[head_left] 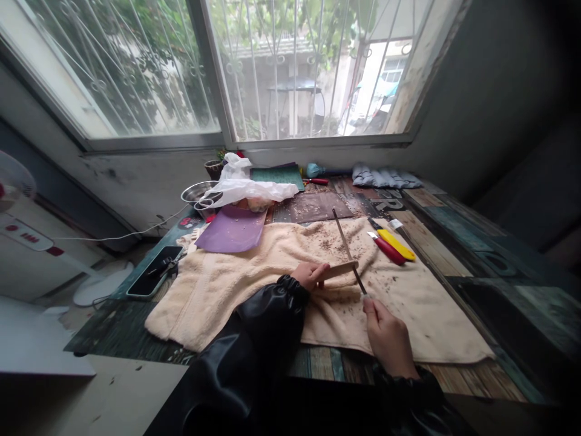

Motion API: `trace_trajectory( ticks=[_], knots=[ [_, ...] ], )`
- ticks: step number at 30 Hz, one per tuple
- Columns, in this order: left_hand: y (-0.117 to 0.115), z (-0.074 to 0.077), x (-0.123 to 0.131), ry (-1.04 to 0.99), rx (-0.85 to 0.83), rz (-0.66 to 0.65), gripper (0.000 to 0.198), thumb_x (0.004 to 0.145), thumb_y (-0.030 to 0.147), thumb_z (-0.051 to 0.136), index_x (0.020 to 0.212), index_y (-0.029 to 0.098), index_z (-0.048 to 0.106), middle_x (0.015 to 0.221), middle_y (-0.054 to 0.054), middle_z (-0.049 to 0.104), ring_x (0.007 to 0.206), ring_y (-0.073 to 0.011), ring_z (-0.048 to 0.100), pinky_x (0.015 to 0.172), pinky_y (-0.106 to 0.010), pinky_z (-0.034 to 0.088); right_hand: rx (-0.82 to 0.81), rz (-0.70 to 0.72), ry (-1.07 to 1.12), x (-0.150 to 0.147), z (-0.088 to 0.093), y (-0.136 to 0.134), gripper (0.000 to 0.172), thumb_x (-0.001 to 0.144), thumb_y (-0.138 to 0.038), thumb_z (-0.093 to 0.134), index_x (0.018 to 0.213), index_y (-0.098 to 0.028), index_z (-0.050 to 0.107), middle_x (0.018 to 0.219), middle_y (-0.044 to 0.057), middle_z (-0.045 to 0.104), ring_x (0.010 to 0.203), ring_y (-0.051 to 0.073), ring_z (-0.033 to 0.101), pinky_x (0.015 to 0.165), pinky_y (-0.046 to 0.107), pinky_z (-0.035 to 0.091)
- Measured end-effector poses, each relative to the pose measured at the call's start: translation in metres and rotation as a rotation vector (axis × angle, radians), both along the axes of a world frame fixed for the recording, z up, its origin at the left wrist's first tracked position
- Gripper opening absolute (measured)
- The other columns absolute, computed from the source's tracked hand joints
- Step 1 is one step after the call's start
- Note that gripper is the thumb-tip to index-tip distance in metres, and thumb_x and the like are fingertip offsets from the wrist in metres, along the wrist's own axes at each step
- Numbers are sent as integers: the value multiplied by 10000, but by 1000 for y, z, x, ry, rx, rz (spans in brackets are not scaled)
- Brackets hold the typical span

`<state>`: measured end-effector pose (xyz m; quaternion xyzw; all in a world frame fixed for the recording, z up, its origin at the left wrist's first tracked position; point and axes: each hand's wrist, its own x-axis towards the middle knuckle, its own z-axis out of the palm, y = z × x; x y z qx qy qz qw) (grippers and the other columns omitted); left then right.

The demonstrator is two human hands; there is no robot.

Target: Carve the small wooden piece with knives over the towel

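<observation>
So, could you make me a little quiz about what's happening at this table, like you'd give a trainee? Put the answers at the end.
1. Which of the person's hands grips the thin dark tool?

2. True or false: the purple sheet lies on top of the phone.

3. What is the left hand holding?
A) the white plastic bag
B) the flat brown piece
C) the red handle

Key: 1: the right hand; 2: false; 3: B
</observation>
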<state>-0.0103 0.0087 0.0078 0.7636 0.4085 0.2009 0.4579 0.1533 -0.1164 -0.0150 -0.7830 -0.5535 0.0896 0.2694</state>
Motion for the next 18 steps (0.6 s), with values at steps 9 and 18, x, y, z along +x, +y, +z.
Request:
trace_trajectory(
  ticks=[9,18],
  knots=[
    [3,-6,1,-195,115,-7,474,763,509,370,912,140,627,730,-36,625,636,-113,543,605,-198,399,44,-49,-49,2,4,-2,358,828,-418,285,735,-202,555,617,49,584,554,151,500,497,235,257],
    [-2,-7,2,-121,-79,-35,652,775,594,205,566,108,586,409,-10,490,362,-66,446,430,-169,355,42,-66,-23,-6,2,-1,367,833,-416,279,789,-197,570,676,60,608,567,145,503,501,230,260]
  ],
)
